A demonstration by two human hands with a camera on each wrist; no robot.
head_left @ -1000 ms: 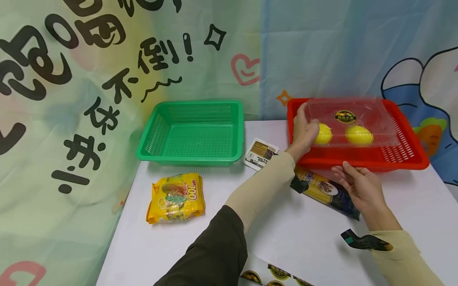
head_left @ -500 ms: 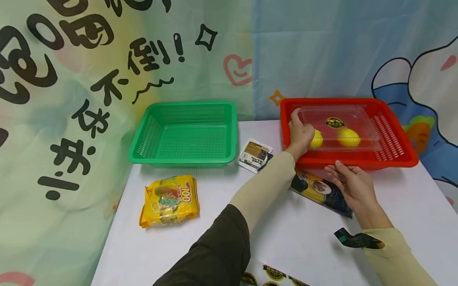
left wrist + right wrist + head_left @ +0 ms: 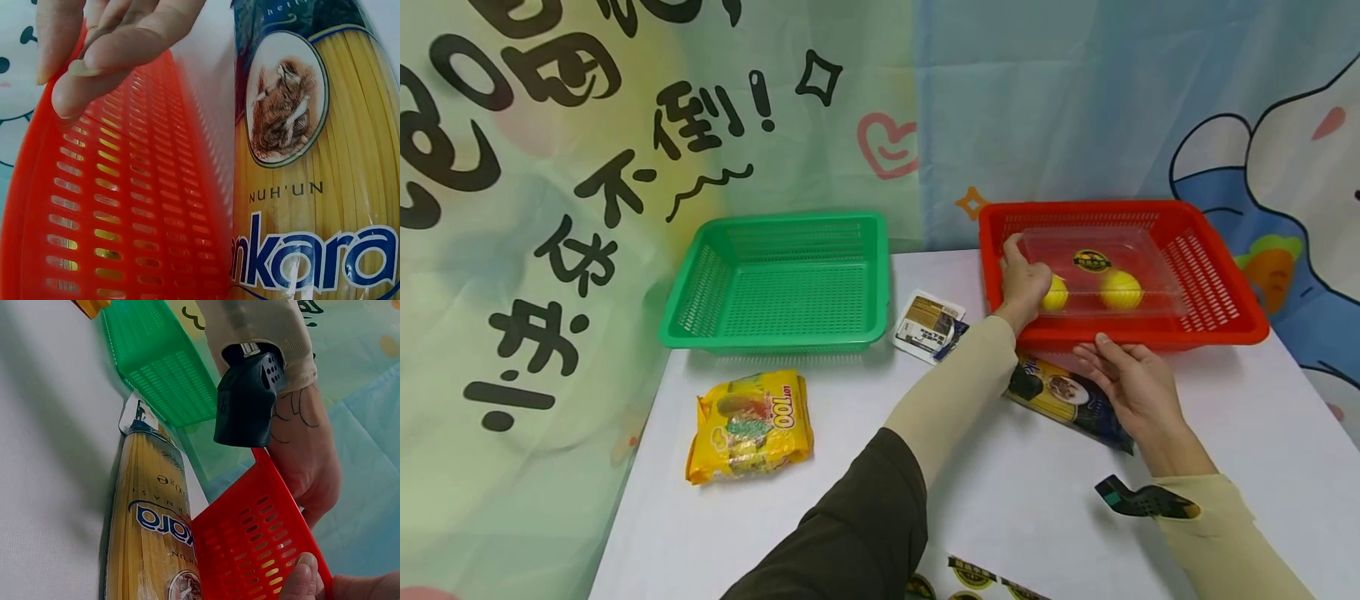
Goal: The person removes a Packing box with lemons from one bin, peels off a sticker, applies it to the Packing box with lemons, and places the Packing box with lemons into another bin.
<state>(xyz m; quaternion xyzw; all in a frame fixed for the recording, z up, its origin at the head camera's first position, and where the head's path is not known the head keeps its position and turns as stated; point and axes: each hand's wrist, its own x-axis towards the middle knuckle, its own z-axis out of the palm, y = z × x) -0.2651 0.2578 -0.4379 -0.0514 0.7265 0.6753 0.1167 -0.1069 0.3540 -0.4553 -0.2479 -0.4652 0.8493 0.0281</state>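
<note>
My left hand (image 3: pixel 1026 283) reaches over the red basket (image 3: pixel 1225 333) and grips the left end of a clear plastic box (image 3: pixel 1138 246). The box lies inside the basket, with a dark round label on top and two yellow round things (image 3: pixel 1122 290) showing through it. At the basket's front rim my right hand (image 3: pixel 1138 392) pinches the edge. In the right wrist view its thumb (image 3: pixel 302 578) lies against the perforated wall. Just in front of the basket is a pack of Ankara pasta (image 3: pixel 319 187), partly hidden in the head view by my left arm.
A green basket (image 3: pixel 775 343) stands at the back left. Before it lies a yellow packet (image 3: pixel 752 429). A white flat packet (image 3: pixel 925 323) sits between the baskets, and a sheet with round labels (image 3: pixel 977 583) is at the table's near edge. A printed cloth hangs behind.
My left hand has lowered the clear box deeper into the red basket. My right hand stays at the front rim. The head view has shifted slightly to the right.
</note>
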